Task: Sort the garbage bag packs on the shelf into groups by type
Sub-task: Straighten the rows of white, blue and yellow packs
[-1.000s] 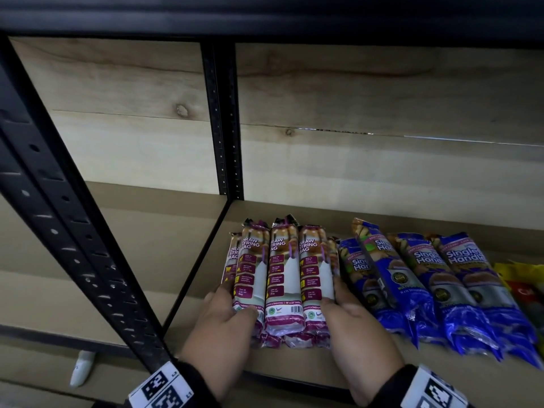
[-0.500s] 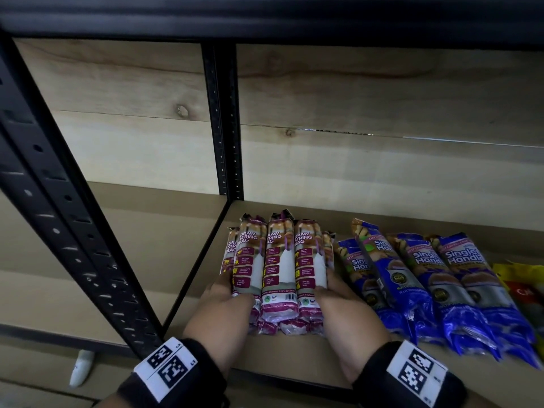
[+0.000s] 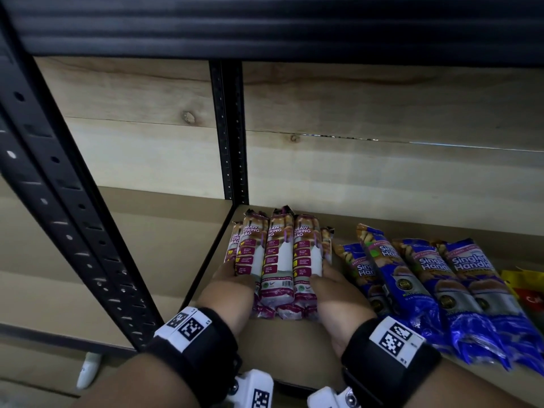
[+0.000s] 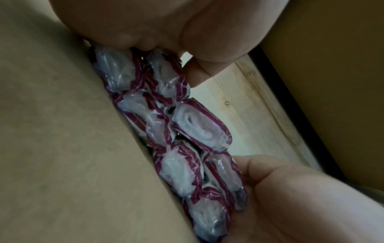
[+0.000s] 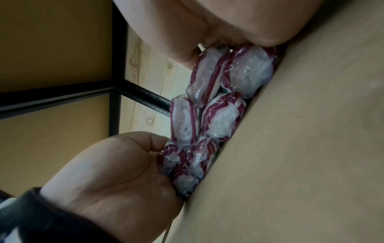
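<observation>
We had both hands on the maroon draw-string packs at the left end of the shelf board, just right of the black upright. Left hand pressed against the stack's left flank, thumb over the top pack; right hand mirrored it on the right flank, thumb laid on the rightmost top pack. Fingers of both hands looked clamped on the stack from the sides; the fingertips themselves were hidden behind the packs, so exact curl we couldn't tell. The wrist views showed the rolled ends stacked two layers deep, resting on the board, left palm at one end of the row. Blue single-handle packs lay in their own row just to the right, near but apart from the maroon group; a yellow-red pack sat at the far right edge, mostly cut off. Handling call: these looked light, soft rolls in glossy film, so likely slippery and prone to rolling or the top layer sliding off. We judged squeezing the whole stack at mid-length from both flanks, thumbs pinning the top layer, as the safest hold; end crimps looked too flimsy to pull on.
</observation>
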